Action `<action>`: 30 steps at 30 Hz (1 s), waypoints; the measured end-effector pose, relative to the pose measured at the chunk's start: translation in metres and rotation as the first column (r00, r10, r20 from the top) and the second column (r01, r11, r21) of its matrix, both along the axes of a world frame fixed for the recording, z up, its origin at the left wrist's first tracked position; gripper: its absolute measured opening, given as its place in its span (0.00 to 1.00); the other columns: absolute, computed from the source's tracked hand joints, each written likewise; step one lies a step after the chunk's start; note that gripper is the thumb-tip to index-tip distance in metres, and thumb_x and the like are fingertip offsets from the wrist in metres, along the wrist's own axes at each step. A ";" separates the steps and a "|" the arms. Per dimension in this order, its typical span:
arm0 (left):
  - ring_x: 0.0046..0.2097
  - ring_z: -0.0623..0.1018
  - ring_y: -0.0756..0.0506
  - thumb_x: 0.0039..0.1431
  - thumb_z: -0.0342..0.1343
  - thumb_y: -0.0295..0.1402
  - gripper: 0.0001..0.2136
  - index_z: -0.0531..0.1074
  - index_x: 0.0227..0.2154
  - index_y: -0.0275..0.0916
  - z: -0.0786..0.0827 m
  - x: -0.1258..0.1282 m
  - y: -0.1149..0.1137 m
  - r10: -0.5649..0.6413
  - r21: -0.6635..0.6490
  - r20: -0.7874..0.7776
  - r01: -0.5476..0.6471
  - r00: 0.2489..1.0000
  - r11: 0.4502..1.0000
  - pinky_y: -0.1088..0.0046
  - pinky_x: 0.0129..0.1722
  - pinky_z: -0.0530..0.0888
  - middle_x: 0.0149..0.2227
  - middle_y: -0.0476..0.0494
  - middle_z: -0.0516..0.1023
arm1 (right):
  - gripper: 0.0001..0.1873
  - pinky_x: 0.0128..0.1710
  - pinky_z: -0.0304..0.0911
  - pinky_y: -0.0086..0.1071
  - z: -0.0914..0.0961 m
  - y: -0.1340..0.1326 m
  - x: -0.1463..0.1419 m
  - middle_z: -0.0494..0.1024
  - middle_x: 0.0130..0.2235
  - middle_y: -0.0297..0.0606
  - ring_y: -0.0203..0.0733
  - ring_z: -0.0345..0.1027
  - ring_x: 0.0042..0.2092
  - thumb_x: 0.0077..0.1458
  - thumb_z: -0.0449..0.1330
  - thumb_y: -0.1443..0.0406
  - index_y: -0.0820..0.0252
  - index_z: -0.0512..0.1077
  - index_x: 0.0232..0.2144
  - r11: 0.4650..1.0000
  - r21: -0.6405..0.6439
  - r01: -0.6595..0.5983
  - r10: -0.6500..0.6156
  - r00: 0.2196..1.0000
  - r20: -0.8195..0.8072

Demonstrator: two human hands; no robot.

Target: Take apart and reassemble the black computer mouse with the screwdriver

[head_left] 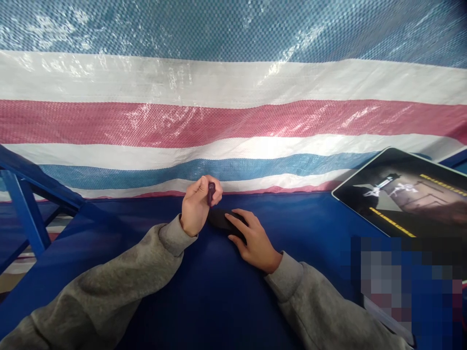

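Dark purple cylinder stands upright, long axis vertical, pinched between the fingers of the closed left hand, just above the black oval case, whose long axis runs roughly left to right. The right hand lies over the case's far end, fingers loosely curved on it; whether it grips, I cannot tell. Further right, a tablet rests on the blue bench.

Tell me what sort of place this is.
Probably a makeshift work station: a striped woven tarpaulin hangs as a backdrop, a dark blue work surface carries a tablet, and a blue metal frame stands at the left.
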State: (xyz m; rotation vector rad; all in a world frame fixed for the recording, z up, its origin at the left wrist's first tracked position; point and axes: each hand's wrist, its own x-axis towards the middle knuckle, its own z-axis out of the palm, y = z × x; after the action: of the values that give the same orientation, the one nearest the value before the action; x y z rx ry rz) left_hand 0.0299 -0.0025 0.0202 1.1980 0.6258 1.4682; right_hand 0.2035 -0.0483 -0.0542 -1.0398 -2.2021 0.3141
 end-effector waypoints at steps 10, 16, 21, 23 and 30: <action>0.24 0.64 0.51 0.64 0.52 0.43 0.14 0.66 0.30 0.38 0.002 0.000 -0.001 0.002 0.005 -0.021 -0.002 1.000 1.000 0.73 0.26 0.58 0.22 0.50 0.65 | 0.24 0.55 0.63 0.53 0.001 0.000 0.000 0.66 0.56 0.49 0.54 0.61 0.57 0.60 0.56 0.66 0.57 0.64 0.59 1.000 0.012 -0.010 0.010 1.000 -0.001; 0.21 0.56 0.53 0.62 0.52 0.46 0.13 0.62 0.33 0.41 0.000 0.000 0.000 -0.086 -0.029 0.045 0.087 0.995 0.996 0.74 0.25 0.56 0.19 0.56 0.57 | 0.26 0.55 0.64 0.53 0.000 0.000 0.000 0.66 0.56 0.48 0.54 0.61 0.57 0.60 0.56 0.66 0.54 0.62 0.60 1.000 0.006 -0.010 0.010 1.000 -0.002; 0.24 0.63 0.51 0.65 0.50 0.43 0.14 0.65 0.28 0.38 0.000 0.000 0.000 -0.029 0.017 -0.032 0.029 0.999 0.999 0.72 0.27 0.58 0.22 0.50 0.65 | 0.26 0.55 0.63 0.53 -0.001 0.000 0.000 0.66 0.56 0.49 0.54 0.61 0.57 0.60 0.56 0.66 0.55 0.63 0.60 1.000 0.016 -0.009 0.009 1.000 -0.001; 0.24 0.63 0.51 0.66 0.46 0.44 0.19 0.66 0.24 0.36 0.000 0.000 -0.001 -0.023 0.012 -0.037 0.024 0.999 1.000 0.71 0.27 0.58 0.21 0.49 0.63 | 0.26 0.55 0.63 0.53 -0.001 0.000 0.000 0.66 0.56 0.48 0.54 0.61 0.58 0.60 0.57 0.66 0.54 0.63 0.60 1.000 0.012 -0.006 0.006 1.000 -0.002; 0.22 0.58 0.52 0.62 0.54 0.43 0.12 0.61 0.32 0.41 0.000 -0.001 -0.001 -0.047 0.022 0.017 0.047 0.999 0.999 0.74 0.26 0.56 0.19 0.56 0.57 | 0.25 0.55 0.63 0.54 0.000 0.000 0.000 0.66 0.56 0.48 0.54 0.61 0.58 0.60 0.56 0.66 0.54 0.62 0.60 1.000 -0.002 -0.011 0.011 1.000 -0.012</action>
State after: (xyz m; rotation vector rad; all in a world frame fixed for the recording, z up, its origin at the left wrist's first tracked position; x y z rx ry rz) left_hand 0.0285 -0.0036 0.0206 1.2072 0.5674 1.4477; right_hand 0.2037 -0.0481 -0.0543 -1.0247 -2.1982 0.3267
